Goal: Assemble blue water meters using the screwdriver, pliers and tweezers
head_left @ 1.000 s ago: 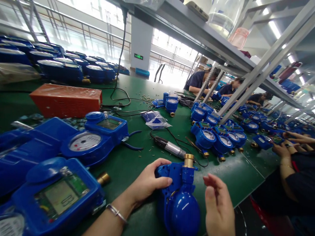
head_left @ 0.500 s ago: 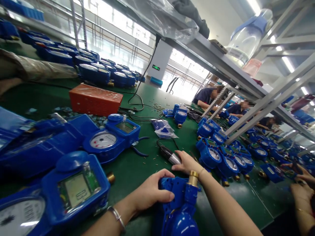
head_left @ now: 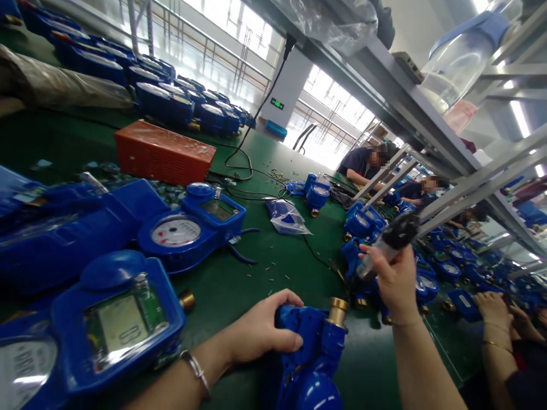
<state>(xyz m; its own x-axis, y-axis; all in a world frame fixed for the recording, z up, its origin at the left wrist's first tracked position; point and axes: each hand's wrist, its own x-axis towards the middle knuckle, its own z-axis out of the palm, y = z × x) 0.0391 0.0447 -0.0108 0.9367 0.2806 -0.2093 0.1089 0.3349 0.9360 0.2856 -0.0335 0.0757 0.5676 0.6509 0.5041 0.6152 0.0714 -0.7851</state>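
My left hand (head_left: pixel 267 327) grips the upper end of a blue water meter (head_left: pixel 314 356), its thumb across the flat side. The meter's back faces up, and a brass threaded fitting (head_left: pixel 338 311) sticks out at its top. To the right, my right hand (head_left: pixel 395 279) is raised above the table, fingers wrapped round an electric screwdriver (head_left: pixel 387 245) with a black and silver body; its lower end is blurred. On the left lie a blue meter with a digital display (head_left: pixel 128 324) and another meter with a round dial (head_left: pixel 175 230).
An orange-red box (head_left: pixel 164 151) with cables stands at the back left. Small screws (head_left: pixel 269 267) and a plastic bag with blue parts (head_left: pixel 286 216) lie mid-table. Rows of meters fill the back left and right. A co-worker's hands (head_left: pixel 493 313) are at the right.
My right hand has picked up the screwdriver from the table and lifted it up and to the right. The left hand stays on the meter. The view has shifted slightly.
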